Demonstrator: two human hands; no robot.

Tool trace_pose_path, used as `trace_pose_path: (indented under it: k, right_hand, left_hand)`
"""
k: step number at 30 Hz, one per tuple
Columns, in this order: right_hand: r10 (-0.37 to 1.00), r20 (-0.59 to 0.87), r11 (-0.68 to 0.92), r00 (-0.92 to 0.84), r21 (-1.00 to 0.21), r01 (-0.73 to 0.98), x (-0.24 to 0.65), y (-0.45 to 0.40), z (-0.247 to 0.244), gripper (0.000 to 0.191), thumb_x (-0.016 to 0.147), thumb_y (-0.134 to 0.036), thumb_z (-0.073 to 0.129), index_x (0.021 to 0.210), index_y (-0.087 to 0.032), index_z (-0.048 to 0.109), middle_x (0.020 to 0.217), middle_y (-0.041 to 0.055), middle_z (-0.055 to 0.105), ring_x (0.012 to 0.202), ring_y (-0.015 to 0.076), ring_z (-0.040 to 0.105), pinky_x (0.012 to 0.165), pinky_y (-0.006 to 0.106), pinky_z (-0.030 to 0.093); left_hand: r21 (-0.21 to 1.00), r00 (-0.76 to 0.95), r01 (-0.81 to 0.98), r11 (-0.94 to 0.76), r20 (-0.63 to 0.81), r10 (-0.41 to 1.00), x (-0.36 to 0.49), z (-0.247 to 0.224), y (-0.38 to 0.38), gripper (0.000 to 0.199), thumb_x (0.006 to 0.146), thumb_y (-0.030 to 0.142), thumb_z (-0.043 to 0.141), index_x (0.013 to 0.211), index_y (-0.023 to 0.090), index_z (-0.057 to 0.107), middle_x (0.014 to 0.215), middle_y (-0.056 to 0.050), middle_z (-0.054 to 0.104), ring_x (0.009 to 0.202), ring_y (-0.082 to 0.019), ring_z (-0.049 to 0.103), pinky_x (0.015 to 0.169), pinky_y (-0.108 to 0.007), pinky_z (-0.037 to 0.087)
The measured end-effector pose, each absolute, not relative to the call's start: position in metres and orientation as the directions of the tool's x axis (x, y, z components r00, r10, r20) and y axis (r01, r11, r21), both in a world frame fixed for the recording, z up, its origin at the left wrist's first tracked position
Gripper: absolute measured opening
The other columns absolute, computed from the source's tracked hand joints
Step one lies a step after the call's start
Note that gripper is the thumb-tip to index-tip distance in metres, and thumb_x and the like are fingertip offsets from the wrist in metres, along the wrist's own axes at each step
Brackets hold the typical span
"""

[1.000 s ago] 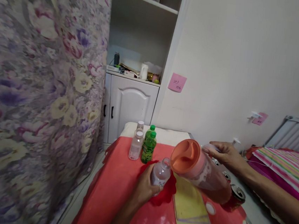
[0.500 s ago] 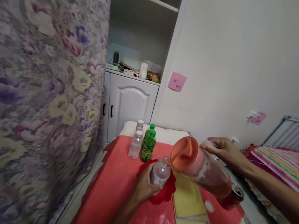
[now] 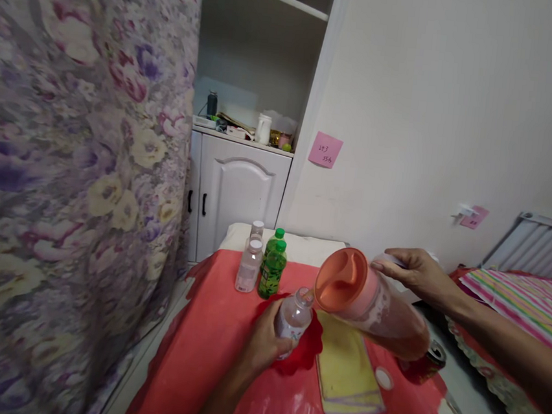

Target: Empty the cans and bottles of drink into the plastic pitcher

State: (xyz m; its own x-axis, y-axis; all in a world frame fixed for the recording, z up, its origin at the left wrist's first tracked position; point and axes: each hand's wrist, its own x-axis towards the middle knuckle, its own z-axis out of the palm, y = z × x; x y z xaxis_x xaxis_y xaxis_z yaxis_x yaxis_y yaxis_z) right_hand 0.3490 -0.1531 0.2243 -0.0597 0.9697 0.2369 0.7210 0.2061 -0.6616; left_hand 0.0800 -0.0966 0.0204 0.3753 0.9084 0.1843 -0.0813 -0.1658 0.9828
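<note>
My left hand [image 3: 265,343] is wrapped round a clear plastic bottle [image 3: 294,319] with its cap off, held above a red scalloped dish [image 3: 308,350]. In my right hand [image 3: 409,269] is the handle of a pitcher [image 3: 383,315] with an orange lid [image 3: 342,280]. The pitcher lies tipped to the left, its spout at the bottle's mouth, with brownish liquid inside. A thin stream seems to run between spout and mouth. A white bottle cap [image 3: 384,378] rests on the table, right of a folded yellow cloth [image 3: 348,370].
Two green bottles [image 3: 272,270] and two clear capped bottles [image 3: 249,267] stand at the back left of the red-covered table [image 3: 194,342]. A dark red can [image 3: 424,364] stands at the right, under the pitcher. A floral curtain [image 3: 73,181] hangs on the left; a bed [image 3: 525,302] is on the right.
The pitcher is tipped at much the same angle, its lid end slightly higher. Both hands keep their holds; the whole view has shifted slightly.
</note>
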Motion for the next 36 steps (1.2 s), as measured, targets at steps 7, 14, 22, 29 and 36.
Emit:
trace_pose_path:
  k: [7, 14, 22, 29, 36]
  right_hand:
    - [0.974, 0.221, 0.185, -0.041, -0.681, 0.709, 0.351, -0.156, 0.23, 0.045, 0.082, -0.061, 0.063, 0.067, -0.018, 0.06, 0.052, -0.0074, 0.033, 0.048, 0.0082, 0.028, 0.045, 0.024, 0.019]
    - [0.97, 0.243, 0.197, -0.029, -0.71, 0.676, 0.348, -0.159, 0.236, 0.044, 0.078, -0.06, 0.067, 0.065, -0.018, 0.063, 0.052, -0.0052, 0.04, 0.049, 0.0088, 0.032, 0.045, 0.024, 0.023]
    - [0.967, 0.256, 0.189, 0.007, -0.731, 0.656, 0.347, -0.159, 0.241, 0.045, 0.071, -0.06, 0.073, 0.058, -0.019, 0.06, 0.048, -0.0037, 0.044, 0.049, 0.0107, 0.038, 0.044, 0.025, 0.024]
    - [0.966, 0.259, 0.196, -0.01, -0.702, 0.684, 0.345, -0.16, 0.242, 0.043, 0.075, -0.058, 0.071, 0.061, -0.019, 0.061, 0.051, -0.0036, 0.044, 0.05, 0.0104, 0.036, 0.045, 0.025, 0.025]
    - [0.959, 0.282, 0.207, -0.018, -0.656, 0.725, 0.345, -0.162, 0.246, 0.049, 0.072, -0.065, 0.069, 0.06, -0.019, 0.06, 0.051, -0.0037, 0.044, 0.051, 0.0113, 0.039, 0.045, 0.025, 0.027]
  left_hand:
    - [0.986, 0.369, -0.068, -0.153, 0.168, 0.914, 0.082, 0.019, -0.096, 0.072, 0.052, 0.003, 0.064, 0.122, 0.019, 0.058, 0.115, -0.005, 0.071, 0.103, -0.026, 0.065, 0.087, -0.035, 0.05]
    - [0.985, 0.355, -0.051, -0.168, 0.175, 0.918, 0.082, 0.017, -0.095, 0.072, 0.052, 0.003, 0.067, 0.122, 0.02, 0.058, 0.117, -0.005, 0.07, 0.105, -0.026, 0.064, 0.089, -0.035, 0.05]
    - [0.982, 0.358, -0.07, -0.176, 0.19, 0.914, 0.082, 0.018, -0.095, 0.072, 0.053, 0.004, 0.066, 0.123, 0.018, 0.056, 0.119, -0.008, 0.069, 0.107, -0.027, 0.064, 0.09, -0.036, 0.049]
    - [0.982, 0.37, -0.062, -0.179, 0.189, 0.909, 0.081, 0.019, -0.096, 0.07, 0.053, 0.005, 0.064, 0.122, 0.017, 0.056, 0.115, -0.007, 0.069, 0.102, -0.026, 0.064, 0.087, -0.035, 0.05]
    - [0.981, 0.358, -0.058, -0.186, 0.195, 0.913, 0.081, 0.019, -0.097, 0.071, 0.053, 0.004, 0.063, 0.122, 0.019, 0.057, 0.116, -0.006, 0.069, 0.103, -0.025, 0.065, 0.087, -0.034, 0.05]
